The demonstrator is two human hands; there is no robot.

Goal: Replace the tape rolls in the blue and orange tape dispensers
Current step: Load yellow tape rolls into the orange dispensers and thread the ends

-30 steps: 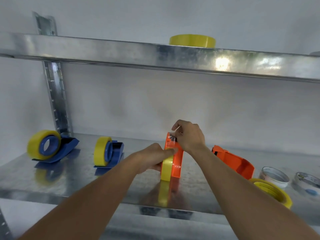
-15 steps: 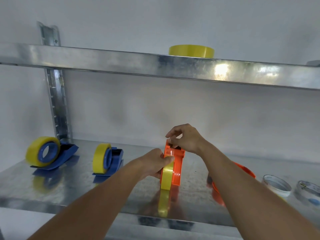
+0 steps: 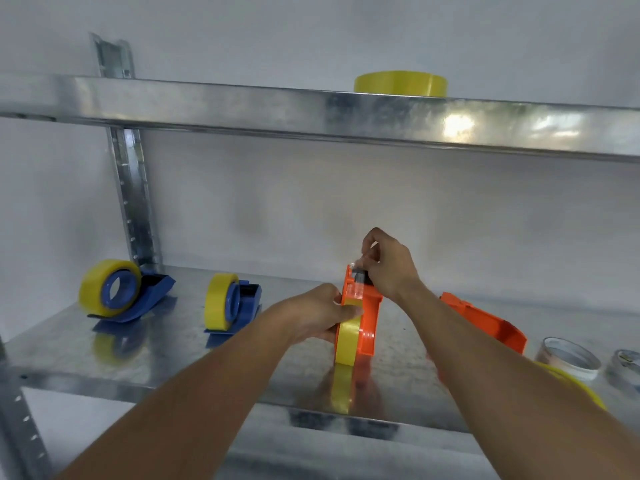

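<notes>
An orange tape dispenser [image 3: 370,320] stands on the lower metal shelf [image 3: 180,344] with a yellow tape roll [image 3: 347,344] mounted in it. My left hand [image 3: 313,317] grips the roll and the dispenser's left side, thumb pressed on the roll's top. My right hand [image 3: 388,268] pinches the clear tape end [image 3: 360,268] at the dispenser's cutter end. Two blue dispensers [image 3: 138,299] [image 3: 242,304], each carrying a yellow roll, stand at the left. A second orange dispenser [image 3: 485,322] lies behind my right forearm, with no roll visible in it.
A yellow roll [image 3: 400,84] lies flat on the upper shelf [image 3: 311,112]. Two spent white cores [image 3: 568,356] [image 3: 623,368] and another yellow roll [image 3: 575,386] lie at the right of the lower shelf. A steel upright [image 3: 133,188] stands at the back left.
My right hand's fingers have pulled the clear tape end up over the cutter end. The view has tilted down a little; the left hand keeps its grip.
</notes>
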